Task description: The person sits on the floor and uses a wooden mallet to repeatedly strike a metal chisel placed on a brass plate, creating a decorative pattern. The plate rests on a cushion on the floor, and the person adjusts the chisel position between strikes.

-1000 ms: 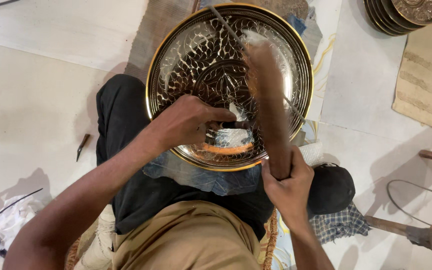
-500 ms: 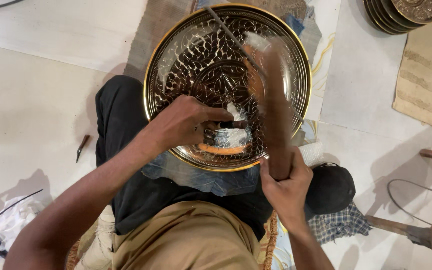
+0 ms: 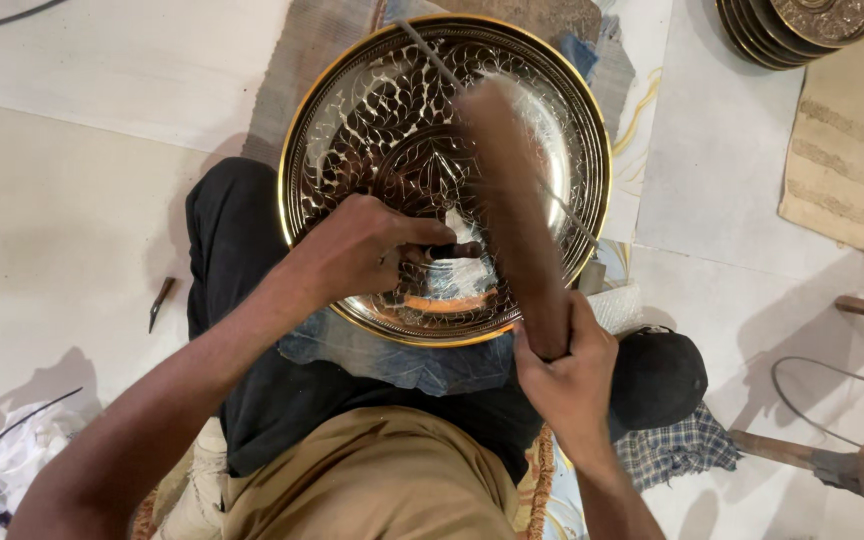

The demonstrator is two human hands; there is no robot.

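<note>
A big round metal plate (image 3: 372, 110) with leaf patterns and a gold rim rests on the person's lap, tipped up toward them. It lies on a piece of blue cloth (image 3: 392, 360) over black trousers.

The left hand (image 3: 357, 250) sits on the lower middle of the plate. Its fingers are curled tight around a small dark tool (image 3: 457, 250), and the tip of the tool touches the plate.

The right hand (image 3: 567, 365) is just below the plate's rim, on the right side. It grips the bottom end of a long wooden stick (image 3: 512, 200). The stick reaches up over the plate and looks blurry.

A small dark tool (image 3: 160, 302) lies on the pale floor to the left, well apart from the plate. A stack of more plates (image 3: 802, 30) sits in the far top right corner. A black cap (image 3: 657, 375) lies beside the right hand.
</note>
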